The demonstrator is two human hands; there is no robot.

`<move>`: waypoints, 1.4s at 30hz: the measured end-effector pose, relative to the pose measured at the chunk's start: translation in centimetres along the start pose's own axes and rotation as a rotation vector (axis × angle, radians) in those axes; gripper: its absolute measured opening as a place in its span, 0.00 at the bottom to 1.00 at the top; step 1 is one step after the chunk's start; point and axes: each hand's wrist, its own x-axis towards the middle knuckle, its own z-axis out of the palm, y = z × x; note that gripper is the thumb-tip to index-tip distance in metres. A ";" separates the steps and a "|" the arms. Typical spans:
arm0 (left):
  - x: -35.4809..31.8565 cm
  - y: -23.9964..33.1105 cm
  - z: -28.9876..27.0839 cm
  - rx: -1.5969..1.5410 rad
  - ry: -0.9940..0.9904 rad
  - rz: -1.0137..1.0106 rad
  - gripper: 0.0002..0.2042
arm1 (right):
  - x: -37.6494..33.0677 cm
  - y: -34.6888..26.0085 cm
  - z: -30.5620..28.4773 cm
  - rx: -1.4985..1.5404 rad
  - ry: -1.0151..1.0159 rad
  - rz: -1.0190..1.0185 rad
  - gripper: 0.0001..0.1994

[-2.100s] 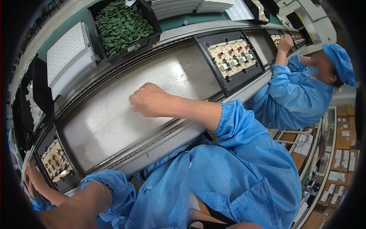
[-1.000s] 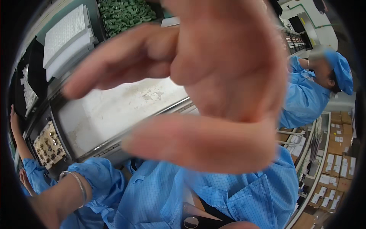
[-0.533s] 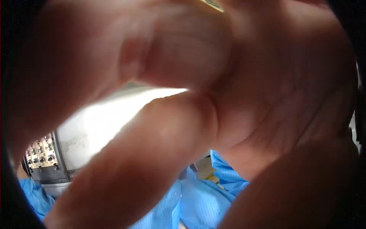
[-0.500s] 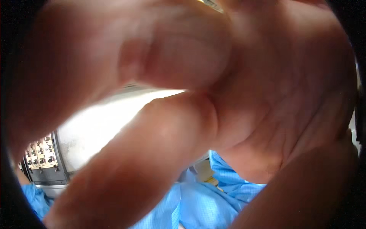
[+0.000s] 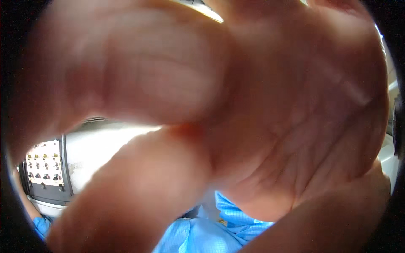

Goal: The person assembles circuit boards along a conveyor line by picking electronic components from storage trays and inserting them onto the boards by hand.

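Note:
A bare hand, which I take for my right hand [image 5: 270, 109], sits very close to the head camera and covers most of the view. Its creased palm faces me, blurred. Two thick digits reach to the left with a wedge-shaped gap between them; their tips are hidden or out of view. I see nothing held in it. Part of a bare forearm [image 5: 320, 219] crosses the lower right. At the far left edge, a bare forearm [image 5: 26, 206] with a blue sleeve [image 5: 41, 225] goes upward, apparently my left arm; its hand is out of sight.
Through the gap shows a dark-framed panel with rows of small knobs [image 5: 44, 164], beside a bright white surface [image 5: 86, 152]. Blue checked cloth [image 5: 202, 236] fills the bottom middle. A dark rounded object [image 5: 397, 126] stands at the right rim.
The large hand has shifted left and slightly down in the view. More of the knob panel shows at the left, and the blue cloth appears lower.

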 end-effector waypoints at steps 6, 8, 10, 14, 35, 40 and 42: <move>-3.1 -1.8 3.5 0.067 0.043 0.033 0.04 | -2.7 -1.9 -3.4 0.030 -0.024 0.025 0.49; -4.8 -1.7 5.1 0.100 0.086 0.012 0.04 | -4.5 -2.8 -4.0 0.055 -0.015 0.071 0.49; -6.3 -1.9 6.5 0.130 0.113 -0.008 0.04 | -6.1 -3.4 -4.8 0.079 -0.003 0.102 0.49; -9.5 -3.1 10.8 0.168 0.156 -0.045 0.05 | -10.3 -6.1 -7.7 0.108 0.032 0.152 0.49; -33.9 18.7 87.0 0.560 0.251 -0.193 0.08 | -65.2 -67.5 -15.4 0.443 0.137 0.332 0.49; -45.5 17.6 103.4 0.703 0.153 -0.163 0.09 | -82.5 -74.8 -23.3 0.585 0.121 0.260 0.49; -51.7 15.6 111.0 0.760 0.153 -0.217 0.10 | -91.0 -78.1 -27.9 0.648 0.161 0.293 0.49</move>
